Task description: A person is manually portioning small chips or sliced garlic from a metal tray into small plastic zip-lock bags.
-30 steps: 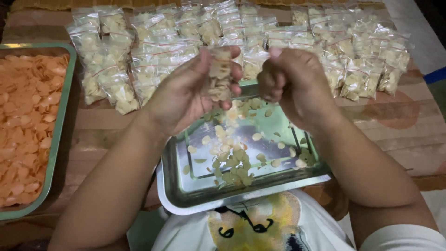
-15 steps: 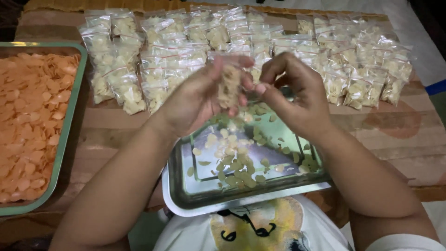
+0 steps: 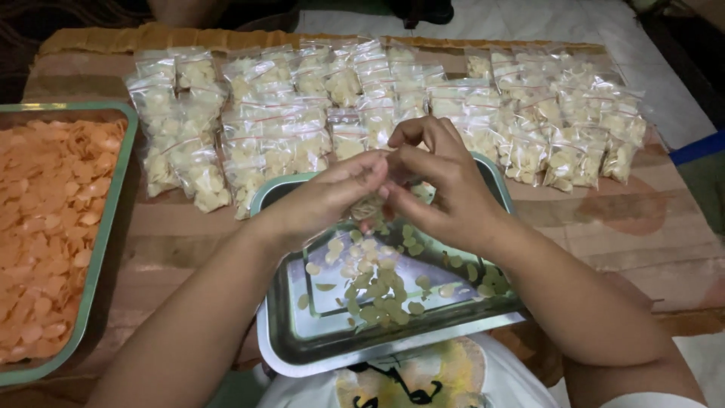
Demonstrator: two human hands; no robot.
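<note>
My left hand point(image 3: 325, 202) and my right hand point(image 3: 438, 185) meet above a shiny metal tray point(image 3: 302, 347), fingers pinched together on a small clear plastic bag of pale chips point(image 3: 368, 209). The bag is mostly hidden between the fingers. Loose pale chips point(image 3: 377, 291) lie scattered in the tray below my hands, a small heap near its middle.
Several filled, sealed small bags point(image 3: 302, 121) lie in rows on the striped cloth behind the tray, more bags point(image 3: 574, 128) to the right. A green-rimmed tray point(image 3: 106, 227) full of orange chips point(image 3: 41, 227) stands at the left. A blue strip point(image 3: 695, 147) shows at the right edge.
My hands have come together and lowered toward the tray; the bag, earlier held up in the left hand, is now gripped between both hands.
</note>
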